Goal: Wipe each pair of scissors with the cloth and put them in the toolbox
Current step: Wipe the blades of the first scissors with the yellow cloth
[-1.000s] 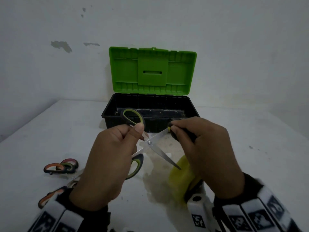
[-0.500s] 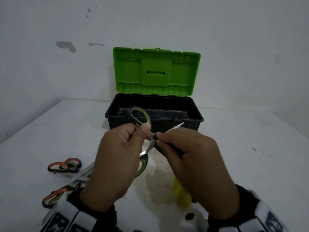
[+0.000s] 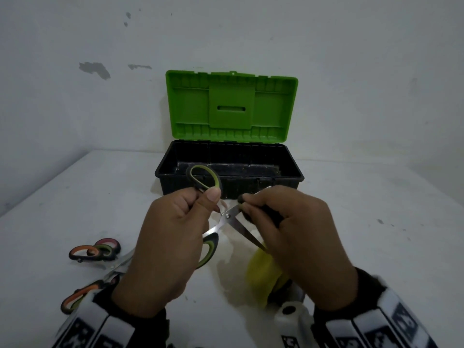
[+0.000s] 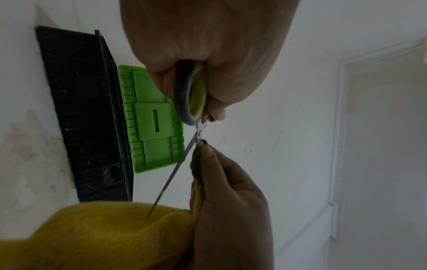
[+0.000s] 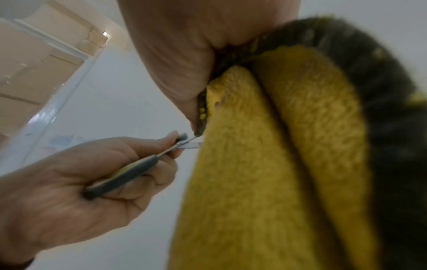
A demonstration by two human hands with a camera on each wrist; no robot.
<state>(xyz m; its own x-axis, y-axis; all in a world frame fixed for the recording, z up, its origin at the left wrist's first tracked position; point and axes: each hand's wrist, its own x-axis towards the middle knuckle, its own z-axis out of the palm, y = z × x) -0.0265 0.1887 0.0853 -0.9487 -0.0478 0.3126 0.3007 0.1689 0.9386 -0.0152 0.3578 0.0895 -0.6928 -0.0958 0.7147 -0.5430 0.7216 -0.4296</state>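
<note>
1. Two hands work over the white table (image 3: 351, 197): our left hand (image 3: 170, 247) curls its fingers and thumb round the handles of the green-handled scissors (image 3: 227, 217), whose blades stand spread apart in the air in front of the toolbox (image 3: 231, 189).
2. Our right hand (image 3: 296, 234) pinches the yellow-and-dark cloth (image 3: 261, 272) round one blade close to the pivot; the other blade runs bare, down and to the right, its tip against the hanging yellow cloth in the left wrist view.
3. We see the upper handle loop of the scissors rise above our left thumb, level with the toolbox's front wall, while the lower loop shows below the hand.
4. The black toolbox sits at the far side of the table against the wall, its green lid (image 3: 231, 106) standing upright and open.
5. More scissors, with orange handles (image 3: 95, 252), lie on the table to our left; a second orange-handled pair (image 3: 77, 297) lies just beside our left wrist, partly hidden by the wristband.
6. In the right wrist view the cloth's yellow folds fill most of the picture, blurred, and our left hand's fingers are wrapped round a grey handle.
</note>
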